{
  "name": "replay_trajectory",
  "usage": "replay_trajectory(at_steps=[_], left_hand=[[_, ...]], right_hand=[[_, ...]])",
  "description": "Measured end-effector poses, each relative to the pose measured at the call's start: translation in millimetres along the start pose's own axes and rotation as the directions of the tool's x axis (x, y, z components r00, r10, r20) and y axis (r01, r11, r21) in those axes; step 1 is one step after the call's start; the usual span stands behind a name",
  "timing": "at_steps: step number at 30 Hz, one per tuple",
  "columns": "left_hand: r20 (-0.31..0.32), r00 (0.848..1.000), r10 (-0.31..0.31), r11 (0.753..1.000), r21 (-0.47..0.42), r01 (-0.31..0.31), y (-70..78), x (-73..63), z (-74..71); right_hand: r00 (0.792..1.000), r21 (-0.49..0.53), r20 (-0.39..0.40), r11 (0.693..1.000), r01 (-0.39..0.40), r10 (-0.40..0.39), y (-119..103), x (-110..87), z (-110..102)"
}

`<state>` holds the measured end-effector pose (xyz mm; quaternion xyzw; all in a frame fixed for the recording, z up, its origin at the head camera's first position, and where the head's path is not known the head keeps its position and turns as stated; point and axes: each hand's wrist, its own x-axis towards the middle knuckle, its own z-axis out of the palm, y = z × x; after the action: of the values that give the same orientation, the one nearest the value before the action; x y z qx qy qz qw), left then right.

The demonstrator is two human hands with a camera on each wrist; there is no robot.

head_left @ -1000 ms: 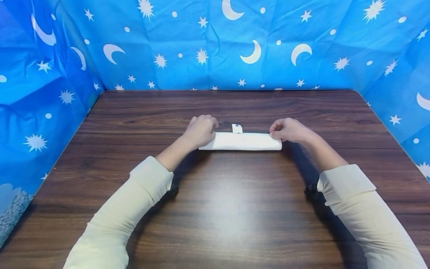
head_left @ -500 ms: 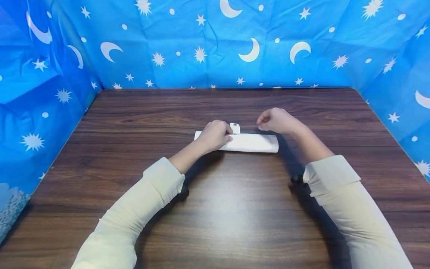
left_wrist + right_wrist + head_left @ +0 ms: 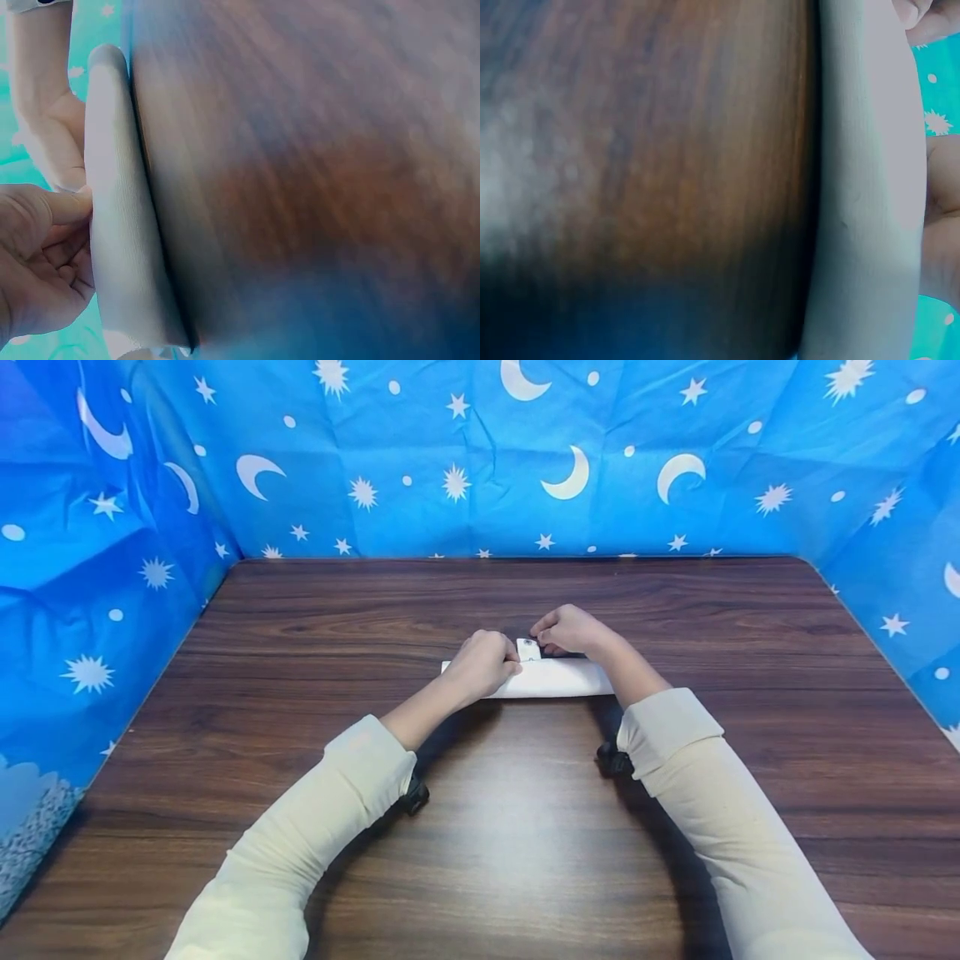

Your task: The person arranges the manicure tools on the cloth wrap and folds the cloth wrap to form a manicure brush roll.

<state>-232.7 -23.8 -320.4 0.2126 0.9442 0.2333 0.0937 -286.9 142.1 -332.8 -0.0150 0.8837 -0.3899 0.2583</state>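
Observation:
A white rolled bundle (image 3: pixel 558 678) lies crosswise on the table, with a small white snap tab (image 3: pixel 528 649) sticking out from its far side. My left hand (image 3: pixel 480 664) grips the bundle left of the tab; in the left wrist view its thumb presses the bundle's side (image 3: pixel 120 202) and the other fingers are curled. My right hand (image 3: pixel 572 631) reaches over the bundle, its fingertips at the tab's far right corner. Whether they pinch the tab is too small to tell. In the right wrist view the bundle (image 3: pixel 870 180) partly hides the right hand (image 3: pixel 943 217).
The dark wood-grain table (image 3: pixel 510 843) extends around the bundle on all sides. Blue cloth (image 3: pixel 420 452) with white moons and stars hangs behind it and along the left and right. A black wrist device (image 3: pixel 613 760) sits under the right cuff.
My left hand has slid right along the bundle toward the tab and taken hold there. The right hand has left the bundle's right end and moved left to the tab.

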Motion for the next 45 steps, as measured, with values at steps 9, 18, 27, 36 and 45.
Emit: replay_trajectory(at_steps=[9, 18, 27, 36, 45], left_hand=[[-0.046, 0.998, 0.041, 0.999, -0.015, -0.041, -2.5, 0.0, 2.6], [-0.116, 0.987, 0.113, 0.994, 0.026, -0.111, -0.4, -5.9, 0.8], [-0.155, 0.979, 0.129, 0.991, 0.039, -0.125, 2.7, -11.5, 0.3], [-0.166, 0.975, 0.15, 0.988, 0.067, -0.14, 4.5, -14.5, -0.3], [-0.172, 0.974, 0.149, 0.989, 0.021, -0.147, 4.1, -13.5, 0.3]], right_hand=[[0.994, 0.008, -0.009, 0.994, 0.113, -0.113, 0, -9.3, 0], [0.943, -0.187, -0.046, 0.93, 0.316, -0.329, 5, -38.9, -1], [0.916, -0.305, -0.024, 0.876, 0.374, -0.4, 4, -60.1, 6], [0.898, -0.352, -0.042, 0.848, 0.397, -0.438, 3, -61.3, 10], [0.81, -0.446, -0.063, 0.742, 0.5, -0.583, 5, -60.4, 15]])
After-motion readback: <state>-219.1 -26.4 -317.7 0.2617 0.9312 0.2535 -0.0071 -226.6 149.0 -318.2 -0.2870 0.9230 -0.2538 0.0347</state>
